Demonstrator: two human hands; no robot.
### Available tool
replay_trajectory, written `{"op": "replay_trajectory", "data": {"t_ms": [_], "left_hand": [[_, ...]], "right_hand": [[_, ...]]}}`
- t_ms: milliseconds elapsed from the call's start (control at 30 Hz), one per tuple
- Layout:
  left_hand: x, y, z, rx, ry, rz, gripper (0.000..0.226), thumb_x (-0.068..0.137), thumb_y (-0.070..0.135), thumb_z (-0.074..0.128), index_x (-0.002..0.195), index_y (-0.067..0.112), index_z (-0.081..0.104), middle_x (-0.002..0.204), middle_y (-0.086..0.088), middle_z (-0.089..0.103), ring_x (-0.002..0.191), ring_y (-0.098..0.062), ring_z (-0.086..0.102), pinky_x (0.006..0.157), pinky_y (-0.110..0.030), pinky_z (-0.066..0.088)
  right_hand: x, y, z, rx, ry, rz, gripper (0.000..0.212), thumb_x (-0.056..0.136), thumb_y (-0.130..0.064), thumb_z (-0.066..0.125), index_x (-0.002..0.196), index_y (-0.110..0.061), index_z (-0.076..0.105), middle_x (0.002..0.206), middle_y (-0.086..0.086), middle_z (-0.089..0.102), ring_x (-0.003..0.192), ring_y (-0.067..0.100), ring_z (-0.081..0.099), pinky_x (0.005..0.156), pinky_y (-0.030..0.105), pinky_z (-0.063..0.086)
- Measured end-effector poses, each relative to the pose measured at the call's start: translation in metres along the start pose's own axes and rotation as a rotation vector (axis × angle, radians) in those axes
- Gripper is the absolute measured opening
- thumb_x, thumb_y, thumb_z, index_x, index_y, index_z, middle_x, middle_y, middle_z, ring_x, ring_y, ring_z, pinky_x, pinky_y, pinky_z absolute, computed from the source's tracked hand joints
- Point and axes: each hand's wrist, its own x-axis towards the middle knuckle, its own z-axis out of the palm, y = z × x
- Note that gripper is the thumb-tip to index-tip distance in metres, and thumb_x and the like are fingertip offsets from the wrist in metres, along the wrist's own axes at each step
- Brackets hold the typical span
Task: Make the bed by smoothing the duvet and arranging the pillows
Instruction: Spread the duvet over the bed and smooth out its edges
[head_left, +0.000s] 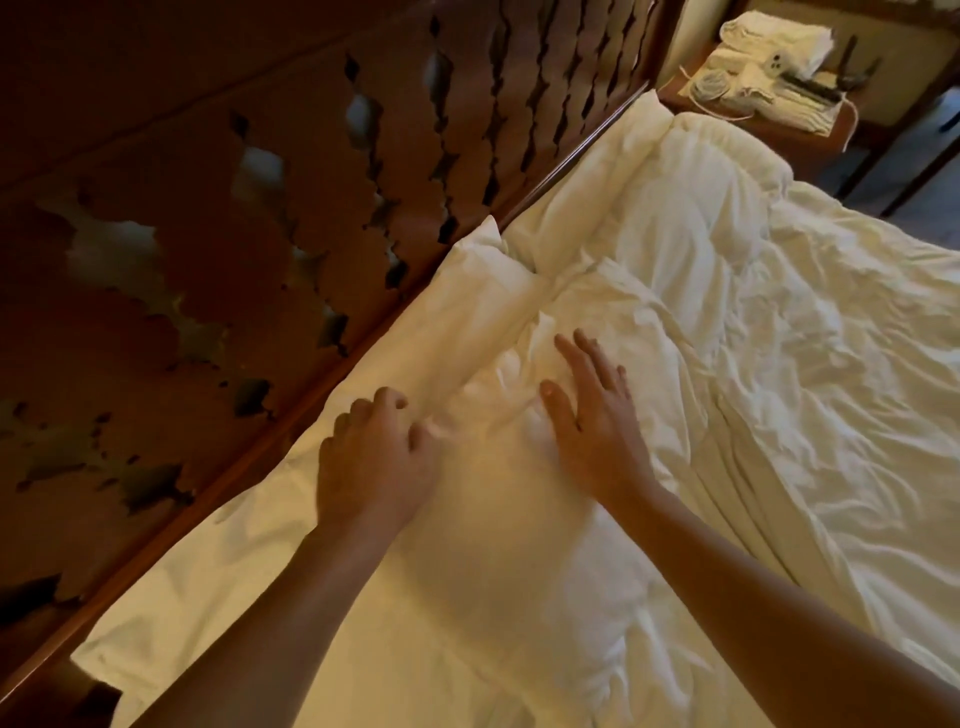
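Head view: left hand (374, 462) pinches the duvet (779, 374) edge beside the pillow (467, 312); right hand (592, 415) presses flat, wrinkles running rightward.

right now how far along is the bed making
Done: two pillows lie along the headboard. In hand: the left hand pinches the duvet edge by the near pillow, and the right hand presses flat on it. Left: the duvet is creased across most of the bed.
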Motion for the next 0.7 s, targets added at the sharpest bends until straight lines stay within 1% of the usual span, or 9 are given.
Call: {"op": "replay_trajectory", "data": {"t_ms": [67,133,200,267,333,467,567,633,700], "left_hand": [[0.009,0.037,0.008,-0.024,0.111,0.134,0.040,0.097,0.035,0.045,0.135,0.022,0.047,0.131,-0.002,0.053,0.115,-0.019,0.049,0.090,-0.034,0.041],[0.021,0.073,0.025,-0.037,0.099,0.287,0.042,0.097,0.034,0.044,0.138,0.024,0.044,0.138,0.001,0.047,0.121,-0.016,0.044,0.095,-0.032,0.039],[0.036,0.098,0.045,-0.006,0.046,0.377,0.044,0.098,0.035,0.042,0.142,0.026,0.041,0.146,0.001,0.039,0.129,-0.017,0.038,0.102,-0.032,0.036],[0.053,0.112,0.064,0.032,0.005,0.370,0.046,0.100,0.037,0.041,0.145,0.029,0.038,0.152,-0.001,0.031,0.135,-0.021,0.030,0.108,-0.035,0.031],[0.069,0.123,0.077,0.071,-0.026,0.333,0.047,0.101,0.040,0.040,0.147,0.031,0.035,0.154,-0.004,0.026,0.136,-0.024,0.028,0.110,-0.037,0.029],[0.098,0.135,0.092,0.086,-0.035,0.304,0.046,0.101,0.046,0.039,0.144,0.034,0.034,0.142,-0.005,0.040,0.122,-0.026,0.039,0.099,-0.036,0.035],[0.110,0.137,0.093,0.063,-0.004,0.300,0.037,0.103,0.041,0.040,0.139,0.031,0.040,0.127,-0.004,0.046,0.111,-0.021,0.044,0.087,-0.031,0.039],[0.112,0.140,0.092,0.025,-0.004,0.299,0.037,0.104,0.036,0.041,0.140,0.032,0.040,0.122,-0.002,0.043,0.099,-0.017,0.047,0.074,-0.028,0.040],[0.114,0.140,0.091,-0.011,0.001,0.299,0.038,0.105,0.033,0.041,0.142,0.034,0.037,0.118,-0.001,0.044,0.085,-0.015,0.050,0.065,-0.028,0.042]], "right_hand": [[0.025,0.025,-0.016,-0.004,0.159,0.132,0.054,0.104,-0.043,0.039,0.151,-0.018,0.037,0.161,0.006,0.028,0.150,0.023,0.020,0.122,0.048,0.019],[0.055,0.050,-0.032,-0.021,0.199,0.195,0.056,0.103,-0.045,0.037,0.150,-0.016,0.039,0.159,0.010,0.032,0.147,0.028,0.026,0.120,0.049,0.023],[0.083,0.068,-0.041,-0.075,0.090,0.208,0.054,0.104,-0.047,0.036,0.153,-0.023,0.036,0.161,0.008,0.028,0.148,0.028,0.022,0.120,0.047,0.022],[0.104,0.079,-0.043,-0.161,-0.075,0.186,0.055,0.103,-0.052,0.034,0.154,-0.035,0.029,0.164,0.001,0.021,0.150,0.028,0.017,0.120,0.048,0.022],[0.122,0.086,-0.041,-0.174,-0.128,0.184,0.055,0.102,-0.055,0.032,0.154,-0.039,0.026,0.164,-0.001,0.021,0.150,0.029,0.018,0.119,0.050,0.024],[0.157,0.105,-0.045,-0.050,-0.021,0.378,0.057,0.102,-0.054,0.030,0.153,-0.028,0.030,0.157,0.011,0.035,0.142,0.035,0.033,0.115,0.049,0.027],[0.170,0.123,-0.051,-0.025,-0.125,0.546,0.054,0.103,-0.049,0.033,0.142,-0.014,0.047,0.143,0.017,0.050,0.130,0.036,0.046,0.105,0.043,0.035],[0.173,0.125,-0.050,-0.009,-0.157,0.554,0.049,0.102,-0.045,0.037,0.131,-0.011,0.055,0.133,0.017,0.057,0.121,0.036,0.052,0.100,0.041,0.039],[0.181,0.117,-0.049,0.044,-0.063,0.478,0.040,0.100,-0.043,0.039,0.118,-0.013,0.057,0.119,0.015,0.062,0.108,0.034,0.056,0.092,0.042,0.044]]}}
